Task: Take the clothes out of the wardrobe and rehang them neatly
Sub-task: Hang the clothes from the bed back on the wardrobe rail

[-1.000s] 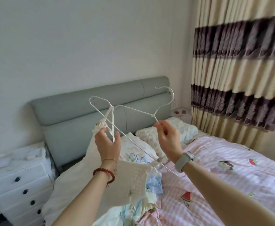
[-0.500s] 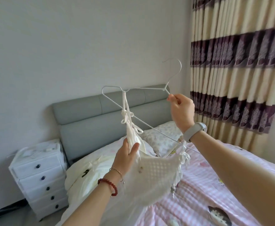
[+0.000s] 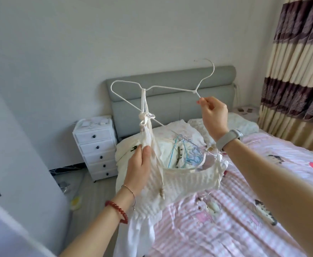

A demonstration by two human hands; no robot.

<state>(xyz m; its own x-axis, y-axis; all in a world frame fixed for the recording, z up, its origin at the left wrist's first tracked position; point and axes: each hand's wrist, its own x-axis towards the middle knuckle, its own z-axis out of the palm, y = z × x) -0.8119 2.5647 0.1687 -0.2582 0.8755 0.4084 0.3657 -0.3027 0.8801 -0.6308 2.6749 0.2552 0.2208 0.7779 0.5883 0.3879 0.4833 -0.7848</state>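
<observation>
A bedroom with a pale grey wall, a grey padded headboard (image 3: 170, 93) at 12 o'clock and a bed under a pink striped cover with cartoon prints (image 3: 244, 210) filling the side from 3 to 5 o'clock. A small white chest of drawers with dark knobs (image 3: 96, 145) stands just beside the bed at 10 o'clock, and a cream and brown striped curtain (image 3: 296, 71) hangs at 2 o'clock. In the middle, above the bed, the right hand (image 3: 214, 115) pinches the thin white wire hanger (image 3: 166, 87) just below its hook. A white knitted strappy top (image 3: 179, 182) hangs from the hanger by one tied strap. The left hand (image 3: 139, 169) grasps this top under the knot. Behind the top, on a pile of white clothes (image 3: 163, 143), lie several blue and clear hangers (image 3: 185, 154)
</observation>
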